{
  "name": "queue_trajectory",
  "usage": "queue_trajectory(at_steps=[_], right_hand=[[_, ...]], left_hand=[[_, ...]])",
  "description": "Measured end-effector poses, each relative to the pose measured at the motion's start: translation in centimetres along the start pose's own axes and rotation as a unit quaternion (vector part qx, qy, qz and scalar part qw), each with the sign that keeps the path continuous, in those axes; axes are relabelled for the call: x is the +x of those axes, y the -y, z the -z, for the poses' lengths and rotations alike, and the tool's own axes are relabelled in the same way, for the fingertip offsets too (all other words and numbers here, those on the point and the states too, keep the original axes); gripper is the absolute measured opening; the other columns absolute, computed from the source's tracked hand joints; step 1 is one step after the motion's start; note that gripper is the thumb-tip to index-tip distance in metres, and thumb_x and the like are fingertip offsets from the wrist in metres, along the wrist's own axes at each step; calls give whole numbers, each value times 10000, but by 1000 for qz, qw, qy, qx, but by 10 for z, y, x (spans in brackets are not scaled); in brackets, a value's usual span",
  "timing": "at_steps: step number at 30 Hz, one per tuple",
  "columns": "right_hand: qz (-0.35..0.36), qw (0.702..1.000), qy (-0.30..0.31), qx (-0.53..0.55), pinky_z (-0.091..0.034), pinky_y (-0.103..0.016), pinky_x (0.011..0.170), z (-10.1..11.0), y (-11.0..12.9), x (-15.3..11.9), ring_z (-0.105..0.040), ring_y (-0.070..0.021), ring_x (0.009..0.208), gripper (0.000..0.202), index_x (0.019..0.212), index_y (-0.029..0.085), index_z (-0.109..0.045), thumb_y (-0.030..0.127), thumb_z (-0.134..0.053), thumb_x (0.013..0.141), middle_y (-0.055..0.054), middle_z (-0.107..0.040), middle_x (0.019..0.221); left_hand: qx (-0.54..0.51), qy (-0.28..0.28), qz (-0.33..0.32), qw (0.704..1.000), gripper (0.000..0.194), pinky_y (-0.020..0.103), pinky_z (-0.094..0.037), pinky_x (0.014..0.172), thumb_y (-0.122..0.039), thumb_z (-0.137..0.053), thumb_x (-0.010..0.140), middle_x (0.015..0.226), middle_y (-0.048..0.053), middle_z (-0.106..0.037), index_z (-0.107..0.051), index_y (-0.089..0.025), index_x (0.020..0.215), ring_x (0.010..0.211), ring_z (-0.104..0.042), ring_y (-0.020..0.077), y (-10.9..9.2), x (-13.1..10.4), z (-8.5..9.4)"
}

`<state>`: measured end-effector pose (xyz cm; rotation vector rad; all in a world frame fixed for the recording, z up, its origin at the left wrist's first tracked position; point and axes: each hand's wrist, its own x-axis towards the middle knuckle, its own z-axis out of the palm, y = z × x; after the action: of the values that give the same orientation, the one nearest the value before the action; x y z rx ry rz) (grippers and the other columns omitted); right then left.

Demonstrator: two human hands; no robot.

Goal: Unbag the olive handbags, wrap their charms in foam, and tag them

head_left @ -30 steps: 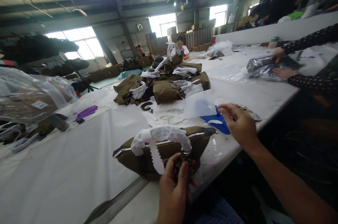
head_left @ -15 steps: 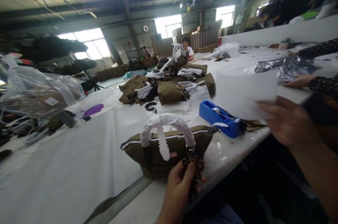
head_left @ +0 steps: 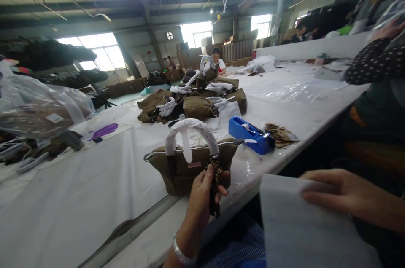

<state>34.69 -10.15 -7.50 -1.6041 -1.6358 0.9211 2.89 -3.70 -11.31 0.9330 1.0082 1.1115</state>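
Note:
An olive-green handbag point(head_left: 180, 171) stands upright at the table's near edge, its two handles wrapped in white paper. My left hand point(head_left: 202, 194) is closed around a leopard-print strap or scarf point(head_left: 215, 171) that hangs from the right end of the handle, against the bag's front. Off the table edge to the right, my right hand point(head_left: 335, 190) pinches a sheet of white paper point(head_left: 284, 221) between thumb and fingers. The sheet hangs down in front of my lap. Right behind the bag sits a blue tape dispenser point(head_left: 251, 135).
Several olive bags with wrapped handles point(head_left: 198, 108) are piled mid-table. Brown paper tags point(head_left: 280, 133) lie beside the dispenser. Clear plastic film point(head_left: 284, 91) covers the table farther back. A co-worker's dotted sleeve point(head_left: 373, 61) is at right. A plastic-wrapped box point(head_left: 47, 108) stands at left.
My right hand has come down and toward me with the white sheet, uncovering the tags. My left hand still holds the leopard-print piece. The co-worker's arm has lifted, and the silvery plastic has left the table.

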Motion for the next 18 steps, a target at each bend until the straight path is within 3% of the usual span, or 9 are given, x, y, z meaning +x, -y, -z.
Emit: queue_trajectory(at_steps=[1, 2, 5, 8, 10, 12, 14, 16, 18], right_hand=[[-2, 997, 70, -28, -548, -320, 718, -8, 4, 12, -729, -262, 807, 282, 891, 275, -822, 538, -747, 822, -61, -791, 886], [15, 996, 75, -51, -546, -331, 797, -17, 8, 24, -732, -278, 883, 292, 938, 284, -823, 538, -713, 845, -48, -799, 958], [52, 997, 22, -57, -529, -388, 929, -48, 20, 49, -722, -325, 988, 357, 1000, 259, -821, 545, -720, 811, -47, -800, 1047], [-4, 997, -40, 67, -542, -433, 958, -77, 26, 49, -726, -341, 987, 461, 1031, 222, -805, 543, -823, 701, -76, -793, 1086], [-78, 964, -55, 250, -578, -454, 914, -95, 26, 36, -734, -346, 984, 575, 1107, 217, -774, 577, -847, 664, -98, -779, 1140], [-148, 887, -15, 436, -605, -471, 873, -111, 24, 18, -743, -354, 985, 644, 1159, 210, -750, 618, -835, 667, -126, -768, 1169], [-192, 820, 26, 539, -607, -477, 894, -123, 19, 3, -747, -351, 996, 628, 1170, 197, -748, 591, -839, 689, -144, -769, 1165], [-206, 803, 20, 559, -605, -453, 922, -129, 12, -4, -756, -327, 984, 569, 1162, 189, -756, 511, -866, 705, -137, -779, 1138], [-202, 817, 1, 540, -608, -416, 921, -127, 3, -1, -762, -300, 968, 527, 1166, 191, -762, 459, -874, 725, -116, -790, 1106]], left_hand=[[5, -3, -1, 1000, 557, 167, -298, 374, -662, -624, 884, 1027, 173, -776, -670, -111, 951, 480, -594, 87, 1, -1, -2], [18, -10, -5, 1000, 570, 184, -339, 389, -678, -607, 884, 1060, 177, -770, -669, -119, 977, 538, -639, 122, 3, -2, -4], [124, -66, -65, 988, 608, 272, -495, 569, -715, -563, 882, 971, 150, -768, -702, -129, 964, 742, -692, 219, 9, -6, -7], [236, -117, -152, 953, 575, 324, -503, 739, -672, -487, 939, 861, 115, -746, -711, -144, 896, 820, -670, 247, 16, -6, -9], [261, -129, -178, 940, 536, 328, -493, 742, -615, -437, 981, 857, 109, -739, -694, -149, 916, 804, -662, 243, 19, -5, -10], [272, -136, -187, 934, 496, 328, -490, 740, -568, -426, 1000, 872, 111, -742, -685, -149, 943, 801, -666, 242, 21, -3, -11], [280, -134, -193, 931, 461, 327, -492, 762, -535, -437, 1009, 910, 111, -753, -691, -151, 977, 833, -678, 243, 21, -2, -10], [290, -120, -194, 929, 450, 320, -495, 765, -530, -454, 1008, 907, 101, -762, -703, -158, 960, 841, -688, 240, 18, -2, -7], [293, -105, -182, 933, 463, 307, -506, 732, -556, -480, 993, 859, 89, -768, -708, -164, 898, 809, -704, 235, 12, -3, -2]])
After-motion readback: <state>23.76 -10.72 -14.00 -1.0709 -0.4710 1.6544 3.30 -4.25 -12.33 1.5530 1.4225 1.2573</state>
